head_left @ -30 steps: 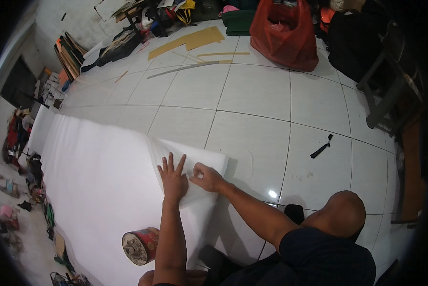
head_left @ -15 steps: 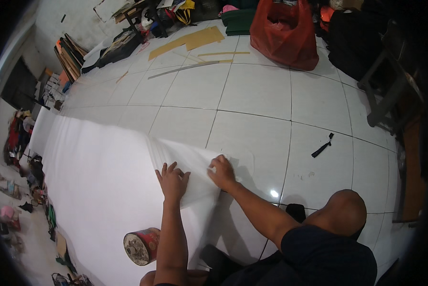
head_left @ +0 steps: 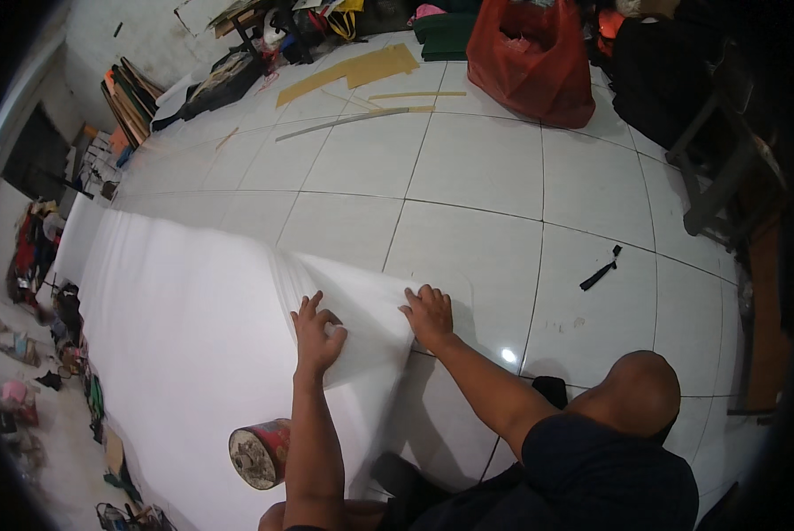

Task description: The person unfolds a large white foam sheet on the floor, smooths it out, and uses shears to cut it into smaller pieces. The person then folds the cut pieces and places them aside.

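Note:
A large sheet of thin white material (head_left: 185, 327) is spread over the tiled floor, with a folded, partly see-through flap at its right side. My left hand (head_left: 317, 334) is on the fold, thumb and forefinger closed in a pinch on the sheet, the other fingers extended. At the flap's right corner, my right hand (head_left: 430, 317) lies with fingers stretched out and thumb apart, touching the sheet's edge. Beside my left forearm, a round red tin (head_left: 262, 453) with a dirty top rests on the sheet.
White floor tiles (head_left: 477, 239) extend ahead and right, with a short black strip (head_left: 601, 268) on them. Tan board pieces (head_left: 353, 75) and thin strips lie farther off. A red plastic bag (head_left: 534, 71) stands beyond, near a dark stool (head_left: 716, 168). Assorted clutter (head_left: 38, 257) lines the left.
My right hand has shifted slightly right along the sheet's edge, and its curled fingers have straightened. The left hand has moved little, its thumb and forefinger drawing together.

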Available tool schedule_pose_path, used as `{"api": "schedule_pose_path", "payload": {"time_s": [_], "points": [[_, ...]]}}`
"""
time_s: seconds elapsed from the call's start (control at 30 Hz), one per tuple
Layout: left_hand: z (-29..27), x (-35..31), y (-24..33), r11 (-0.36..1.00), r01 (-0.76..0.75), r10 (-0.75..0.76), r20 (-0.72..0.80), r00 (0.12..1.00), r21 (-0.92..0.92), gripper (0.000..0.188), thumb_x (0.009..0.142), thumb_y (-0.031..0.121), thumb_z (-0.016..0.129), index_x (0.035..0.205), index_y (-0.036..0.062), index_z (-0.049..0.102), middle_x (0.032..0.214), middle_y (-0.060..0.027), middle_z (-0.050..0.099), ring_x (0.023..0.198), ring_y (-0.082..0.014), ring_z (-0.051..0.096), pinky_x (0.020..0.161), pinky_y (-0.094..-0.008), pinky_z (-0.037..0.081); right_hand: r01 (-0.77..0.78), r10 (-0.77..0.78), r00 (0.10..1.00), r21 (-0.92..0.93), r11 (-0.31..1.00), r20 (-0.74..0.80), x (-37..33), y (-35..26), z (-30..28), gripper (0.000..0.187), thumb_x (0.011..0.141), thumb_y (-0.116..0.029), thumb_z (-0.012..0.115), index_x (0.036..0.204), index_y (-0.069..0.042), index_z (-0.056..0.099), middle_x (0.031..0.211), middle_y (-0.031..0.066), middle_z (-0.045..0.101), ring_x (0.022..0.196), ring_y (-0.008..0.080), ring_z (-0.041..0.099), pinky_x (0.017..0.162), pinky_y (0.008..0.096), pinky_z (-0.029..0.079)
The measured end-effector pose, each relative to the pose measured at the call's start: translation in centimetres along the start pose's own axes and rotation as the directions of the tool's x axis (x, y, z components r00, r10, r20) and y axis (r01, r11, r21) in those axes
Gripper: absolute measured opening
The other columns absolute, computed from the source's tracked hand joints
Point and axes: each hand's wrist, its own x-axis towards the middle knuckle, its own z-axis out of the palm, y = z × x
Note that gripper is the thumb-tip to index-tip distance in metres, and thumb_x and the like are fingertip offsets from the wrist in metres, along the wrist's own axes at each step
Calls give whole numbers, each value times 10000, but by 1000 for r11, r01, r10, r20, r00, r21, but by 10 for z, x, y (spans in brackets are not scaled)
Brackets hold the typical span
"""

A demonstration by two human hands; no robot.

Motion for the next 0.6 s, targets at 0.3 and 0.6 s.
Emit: {"api": "schedule_pose_path", "payload": {"time_s": [0.3,0.6], "points": [[22,1,-2,983,-10,44,-176,983,185,205,787,184,684,956,89,751,1547,-204,396,1477,-459,229,1181,-665,97,-173,-172,926,781,600,337,10,-84,-15,325,867,-194,682,1147,-56,589,1125,121,618,1149,295,578,954,418,449],[6,-1,-8,999,46,-45,33,998,-24,247,833,239,673,1010,108,783,1541,-202,404,1482,-464,215,1189,-650,93,-85,86,995,16,996,-44,-3,-31,2,333,895,-260,696,1184,-103,646,1022,85,568,988,267,553,862,429,419]]}}
